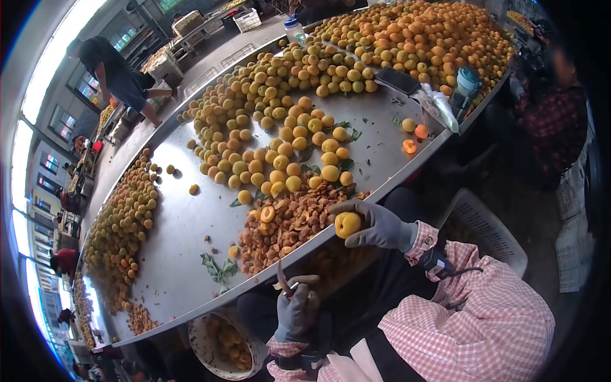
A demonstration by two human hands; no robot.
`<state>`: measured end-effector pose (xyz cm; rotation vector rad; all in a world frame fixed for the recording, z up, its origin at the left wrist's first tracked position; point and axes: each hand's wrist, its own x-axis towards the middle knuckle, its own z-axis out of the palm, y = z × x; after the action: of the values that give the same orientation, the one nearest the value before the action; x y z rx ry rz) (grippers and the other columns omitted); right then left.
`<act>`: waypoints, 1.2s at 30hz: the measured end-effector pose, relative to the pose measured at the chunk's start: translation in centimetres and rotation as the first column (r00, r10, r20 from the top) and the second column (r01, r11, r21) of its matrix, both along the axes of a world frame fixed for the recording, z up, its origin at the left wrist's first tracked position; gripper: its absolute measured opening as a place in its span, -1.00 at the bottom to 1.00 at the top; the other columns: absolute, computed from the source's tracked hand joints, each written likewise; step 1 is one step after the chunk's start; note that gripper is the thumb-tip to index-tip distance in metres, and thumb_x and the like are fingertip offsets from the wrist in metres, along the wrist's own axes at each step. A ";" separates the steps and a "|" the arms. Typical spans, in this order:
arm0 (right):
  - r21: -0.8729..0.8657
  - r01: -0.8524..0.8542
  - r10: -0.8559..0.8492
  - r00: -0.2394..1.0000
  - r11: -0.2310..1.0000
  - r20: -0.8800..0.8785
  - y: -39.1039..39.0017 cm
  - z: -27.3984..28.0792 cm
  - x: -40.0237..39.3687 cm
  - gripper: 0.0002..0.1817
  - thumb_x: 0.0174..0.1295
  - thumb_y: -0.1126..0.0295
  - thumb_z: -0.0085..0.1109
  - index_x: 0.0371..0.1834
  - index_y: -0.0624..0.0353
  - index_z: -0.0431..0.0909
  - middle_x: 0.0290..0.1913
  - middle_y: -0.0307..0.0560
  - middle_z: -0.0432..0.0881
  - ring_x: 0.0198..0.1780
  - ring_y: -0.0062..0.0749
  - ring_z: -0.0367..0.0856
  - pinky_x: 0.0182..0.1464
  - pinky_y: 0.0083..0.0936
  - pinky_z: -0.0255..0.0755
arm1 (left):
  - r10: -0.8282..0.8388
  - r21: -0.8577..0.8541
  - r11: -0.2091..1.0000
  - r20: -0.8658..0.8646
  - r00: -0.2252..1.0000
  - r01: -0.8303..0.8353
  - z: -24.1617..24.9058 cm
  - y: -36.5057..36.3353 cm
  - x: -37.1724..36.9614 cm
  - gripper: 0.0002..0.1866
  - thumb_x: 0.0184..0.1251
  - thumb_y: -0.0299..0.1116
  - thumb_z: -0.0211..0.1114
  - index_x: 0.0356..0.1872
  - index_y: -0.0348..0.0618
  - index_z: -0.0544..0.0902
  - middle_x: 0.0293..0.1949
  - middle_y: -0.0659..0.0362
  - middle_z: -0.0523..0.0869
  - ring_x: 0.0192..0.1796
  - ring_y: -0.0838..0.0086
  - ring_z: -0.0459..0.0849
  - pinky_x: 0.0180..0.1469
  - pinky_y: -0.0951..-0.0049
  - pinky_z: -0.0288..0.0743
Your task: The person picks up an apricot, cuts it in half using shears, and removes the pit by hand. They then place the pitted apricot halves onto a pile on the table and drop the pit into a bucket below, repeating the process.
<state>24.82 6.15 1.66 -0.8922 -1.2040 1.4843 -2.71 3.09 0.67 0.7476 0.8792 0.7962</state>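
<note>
My right hand (379,226), in a grey glove, holds a yellow apricot (347,225) between thumb and fingers above the near table rim. Lower and to the left, my gloved left hand (296,313) is closed around a small knife (282,276), its curved blade pointing up. Just beyond the rim lies a heap of brown apricot pits (286,226), with an orange apricot half (267,214) on top. Whole yellow and greenish apricots (280,162) spread behind the pits. Below the table edge, a white bucket (196,337) contains apricot pieces.
The metal table (188,254) carries more apricots at left and far right. A phone (398,80), a plastic bag (439,108) and a blue-lidded bottle (468,81) lie along its right side. A crate (490,232) stands beside my right arm. A person in plaid (554,127) sits at right; another (114,73) walks behind.
</note>
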 end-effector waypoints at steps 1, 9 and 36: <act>-0.006 -0.007 0.007 1.000 1.000 -0.007 -0.5 0.1 -0.5 -0.29 0.14 0.39 0.41 0.37 0.16 0.31 0.16 -0.23 0.47 0.17 -0.54 0.43 0.30 -0.54 0.29 | 0.007 -0.006 1.000 -0.007 1.000 -0.007 0.1 -0.2 0.3 -0.71 0.43 -0.27 0.22 -0.01 -0.28 0.60 -0.53 0.33 0.56 -0.51 0.73 0.42 -0.45 0.71 0.25; -0.108 -0.193 0.157 0.948 0.975 -0.276 -4.0 -0.7 -3.5 -0.29 0.10 0.33 0.44 0.33 0.15 0.33 0.19 -0.13 0.46 0.22 -0.43 0.43 0.33 -0.45 0.27 | -0.147 0.321 0.866 -0.569 0.809 0.383 3.2 -2.2 2.1 -0.70 0.36 -0.31 0.29 0.01 -0.25 0.58 -0.41 0.17 0.72 -0.34 0.58 0.69 -0.24 0.56 0.53; -0.113 -0.272 0.180 0.844 0.956 -0.504 -9.2 1.0 -7.2 -0.45 0.27 0.43 0.26 0.29 0.12 0.26 0.19 -0.06 0.43 0.28 -0.29 0.47 0.35 -0.34 0.33 | 0.052 0.490 0.765 -0.694 0.718 0.418 3.0 -6.9 1.1 -0.82 0.31 -0.33 0.30 -0.17 -0.17 0.59 -0.36 -0.12 0.69 -0.31 -0.03 0.68 -0.34 0.23 0.52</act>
<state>17.59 -3.08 2.63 -0.4444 -0.8205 1.8963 -1.63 -3.82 3.63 1.7911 1.1673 0.6079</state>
